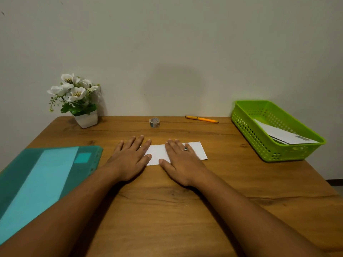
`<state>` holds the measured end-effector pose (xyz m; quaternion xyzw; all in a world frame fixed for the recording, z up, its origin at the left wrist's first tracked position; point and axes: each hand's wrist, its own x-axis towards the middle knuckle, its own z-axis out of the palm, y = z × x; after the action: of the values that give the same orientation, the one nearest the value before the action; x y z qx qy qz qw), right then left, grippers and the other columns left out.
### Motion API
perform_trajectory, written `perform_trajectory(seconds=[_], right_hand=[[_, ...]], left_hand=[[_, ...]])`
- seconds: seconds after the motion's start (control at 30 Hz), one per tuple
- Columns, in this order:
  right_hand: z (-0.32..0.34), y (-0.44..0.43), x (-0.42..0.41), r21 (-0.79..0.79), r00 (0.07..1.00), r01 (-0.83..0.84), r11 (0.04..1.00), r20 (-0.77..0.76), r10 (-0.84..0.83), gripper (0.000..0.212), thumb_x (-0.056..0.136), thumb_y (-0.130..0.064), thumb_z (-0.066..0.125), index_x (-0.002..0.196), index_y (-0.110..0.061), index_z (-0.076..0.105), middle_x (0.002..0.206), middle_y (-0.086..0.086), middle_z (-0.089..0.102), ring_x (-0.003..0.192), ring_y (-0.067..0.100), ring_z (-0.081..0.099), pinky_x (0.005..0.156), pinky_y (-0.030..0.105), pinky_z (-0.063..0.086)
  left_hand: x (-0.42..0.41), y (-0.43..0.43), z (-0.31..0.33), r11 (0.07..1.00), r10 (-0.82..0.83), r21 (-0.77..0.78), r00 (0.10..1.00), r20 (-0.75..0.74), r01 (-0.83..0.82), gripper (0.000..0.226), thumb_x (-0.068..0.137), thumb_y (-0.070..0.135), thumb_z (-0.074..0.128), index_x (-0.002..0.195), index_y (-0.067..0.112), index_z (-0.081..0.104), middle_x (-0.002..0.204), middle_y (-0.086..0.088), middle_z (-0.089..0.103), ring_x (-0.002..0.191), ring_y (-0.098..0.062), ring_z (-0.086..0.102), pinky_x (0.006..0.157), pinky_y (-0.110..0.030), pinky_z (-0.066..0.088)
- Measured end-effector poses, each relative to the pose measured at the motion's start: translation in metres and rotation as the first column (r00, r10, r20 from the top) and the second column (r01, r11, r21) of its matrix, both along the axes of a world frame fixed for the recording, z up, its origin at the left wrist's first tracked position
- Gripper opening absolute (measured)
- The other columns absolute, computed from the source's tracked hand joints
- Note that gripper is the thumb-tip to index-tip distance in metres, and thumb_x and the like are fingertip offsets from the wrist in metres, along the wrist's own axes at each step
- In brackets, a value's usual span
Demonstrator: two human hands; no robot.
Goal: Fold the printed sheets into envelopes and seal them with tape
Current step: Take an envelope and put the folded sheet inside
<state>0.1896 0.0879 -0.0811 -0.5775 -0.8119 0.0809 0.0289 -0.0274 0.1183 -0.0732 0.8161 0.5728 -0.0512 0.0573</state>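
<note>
A folded white sheet [157,153] lies flat in the middle of the wooden table [167,210]. My left hand [130,158] presses flat on its left end with straight fingers. My right hand [182,162], a ring on one finger, presses flat on its middle and right part. Both palms hide much of the paper; its right end shows past my right hand. A small roll of patterned tape [154,122] stands behind the sheet, near the wall.
A teal plastic folder [37,180] with pale sheets inside lies at the left. A green perforated basket [274,130] at the right holds folded white envelopes [284,135]. An orange pen [202,119] and a potted white flower [78,101] sit at the back.
</note>
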Motion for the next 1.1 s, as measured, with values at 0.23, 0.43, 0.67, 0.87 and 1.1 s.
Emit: perform_trajectory(seconds=[0.23,0.43,0.67,0.87,1.1], right_hand=[[-0.002,0.001,0.062,-0.019,0.981,0.189,0.982,0.035,-0.189,0.083,0.103,-0.07,0.013,0.167,-0.018,0.0,0.174,0.001,-0.005,0.16,0.019,-0.005,0.129,0.046,-0.001],[0.0,-0.005,0.056,-0.023,0.972,0.234,0.972,0.035,-0.233,0.093,0.098,-0.078,0.013,0.167,-0.016,0.001,0.175,0.002,-0.005,0.161,0.022,-0.005,0.129,0.049,-0.001],[0.001,-0.027,0.055,-0.011,0.969,0.244,0.97,0.022,-0.244,0.101,0.093,-0.084,0.016,0.166,-0.015,0.003,0.175,0.004,-0.003,0.161,0.023,-0.004,0.129,0.051,-0.001],[0.0,-0.041,0.054,0.009,0.97,0.242,0.97,0.004,-0.242,0.102,0.093,-0.084,0.015,0.166,-0.014,0.004,0.175,0.004,-0.001,0.161,0.023,-0.004,0.129,0.051,0.0],[-0.002,-0.054,0.051,0.015,0.971,0.237,0.971,0.01,-0.237,0.1,0.093,-0.083,0.015,0.166,-0.016,0.005,0.175,0.004,-0.001,0.161,0.023,-0.003,0.129,0.049,-0.001]], left_hand=[[0.003,-0.001,0.006,1.0,0.009,-0.02,1.0,0.01,-0.009,0.065,0.105,0.06,0.014,0.161,0.037,-0.007,0.17,0.003,-0.013,0.157,-0.02,-0.01,0.125,-0.049,-0.003],[0.01,0.004,0.025,0.999,0.048,0.02,0.992,0.116,-0.051,0.066,0.089,0.072,0.052,0.143,0.035,0.042,0.153,0.002,0.039,0.133,-0.019,0.04,0.108,-0.042,0.043],[0.013,0.003,0.04,0.996,0.08,-0.042,0.996,0.044,-0.078,0.054,0.075,0.08,0.064,0.107,0.038,0.053,0.124,0.007,0.042,0.117,-0.013,0.038,0.099,-0.038,0.049],[0.016,-0.007,0.04,0.992,0.102,-0.088,0.982,0.158,-0.089,0.066,0.072,0.072,0.074,0.122,0.036,0.053,0.115,0.013,0.051,0.104,-0.011,0.05,0.091,-0.035,0.054],[0.016,-0.015,0.047,0.979,0.123,-0.181,0.975,0.184,-0.089,0.051,0.071,0.065,0.081,0.103,0.033,0.056,0.103,0.01,0.056,0.093,-0.01,0.052,0.082,-0.03,0.053]])
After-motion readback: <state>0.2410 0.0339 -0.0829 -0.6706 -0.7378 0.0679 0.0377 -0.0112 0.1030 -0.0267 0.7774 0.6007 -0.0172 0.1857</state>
